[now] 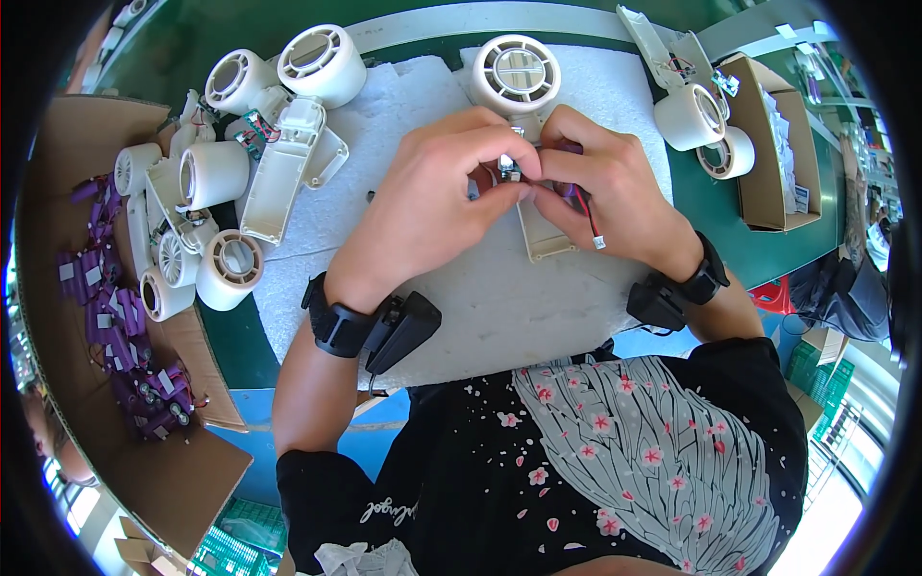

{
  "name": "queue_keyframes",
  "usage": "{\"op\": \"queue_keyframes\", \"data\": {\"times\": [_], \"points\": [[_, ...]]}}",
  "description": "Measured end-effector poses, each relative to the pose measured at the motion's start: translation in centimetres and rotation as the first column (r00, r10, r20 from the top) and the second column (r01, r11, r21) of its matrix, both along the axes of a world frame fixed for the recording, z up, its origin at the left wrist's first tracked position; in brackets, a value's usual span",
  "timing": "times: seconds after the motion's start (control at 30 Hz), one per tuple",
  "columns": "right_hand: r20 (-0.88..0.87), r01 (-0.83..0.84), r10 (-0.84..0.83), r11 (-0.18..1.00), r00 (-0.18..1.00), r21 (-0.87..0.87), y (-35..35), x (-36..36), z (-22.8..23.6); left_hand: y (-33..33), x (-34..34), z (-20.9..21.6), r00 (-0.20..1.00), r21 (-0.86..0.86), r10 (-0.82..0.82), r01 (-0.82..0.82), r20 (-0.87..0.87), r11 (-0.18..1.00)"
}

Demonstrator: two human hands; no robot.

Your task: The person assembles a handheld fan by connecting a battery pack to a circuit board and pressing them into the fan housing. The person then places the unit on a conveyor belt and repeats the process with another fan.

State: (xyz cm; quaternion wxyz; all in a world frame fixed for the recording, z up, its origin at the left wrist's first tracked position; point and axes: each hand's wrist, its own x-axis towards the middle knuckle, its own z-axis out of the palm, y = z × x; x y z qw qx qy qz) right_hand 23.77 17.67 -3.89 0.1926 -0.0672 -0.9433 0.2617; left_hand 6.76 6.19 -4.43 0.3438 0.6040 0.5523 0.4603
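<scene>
Over the white foam sheet, my two hands meet fingertip to fingertip. My left hand pinches a small white and silvery part; its exact kind is too small to tell. In the curled fingers of my right hand is a purple battery, mostly covered. Its red and black wires end in a small white connector hanging below the fingers. Directly beneath lies an off-white fan-like housing, its round grilled head beyond my hands and its open handle partly hidden under them.
Several off-white housings with exposed circuit boards crowd the left. Beside them, a cardboard box holds many purple batteries. More housings lie at the right, next to a smaller carton of white packets on the green table.
</scene>
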Motion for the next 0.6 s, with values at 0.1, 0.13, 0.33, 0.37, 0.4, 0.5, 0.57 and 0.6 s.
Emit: {"op": "queue_keyframes", "data": {"times": [0.1,0.13,0.33,0.37,0.4,0.5,0.57,0.6], "points": [[-0.035,0.021,-0.023,0.998,0.999,-0.058,0.1,0.1,0.0,-0.1,-0.2,-0.2,0.998,0.009,0.022,-0.022,0.056,1.000],[-0.050,0.034,-0.038,0.996,0.998,-0.087,0.1,0.1,0.1,-0.1,-0.3,-0.2,0.999,0.002,0.002,-0.002,0.039,1.000],[-0.085,0.216,-0.215,0.976,0.973,0.002,-0.8,-0.3,-0.7,-0.2,-0.1,0.5,0.996,-0.035,-0.056,0.053,-0.064,0.998],[-0.090,0.246,-0.243,0.969,0.966,0.020,-0.9,-0.4,-0.8,-0.2,0.1,0.6,0.996,-0.032,-0.061,0.059,-0.063,0.998],[-0.099,0.274,-0.270,0.961,0.958,0.035,-1.0,-0.6,-0.9,-0.3,0.3,0.7,0.993,0.005,-0.044,0.044,-0.110,0.999],[-0.036,0.280,-0.279,0.958,0.960,0.066,-1.2,-0.8,-0.1,-0.3,0.7,0.8,0.979,0.080,-0.008,0.025,-0.203,0.996],[-0.002,0.282,-0.283,0.956,0.959,0.081,-1.2,-0.8,-0.1,-0.3,0.9,0.7,0.979,0.134,0.016,0.011,-0.203,0.991],[-0.005,0.290,-0.290,0.954,0.957,0.076,-1.2,-0.7,-0.2,-0.3,1.0,0.7,0.978,0.162,0.031,0.002,-0.204,0.987]]}}
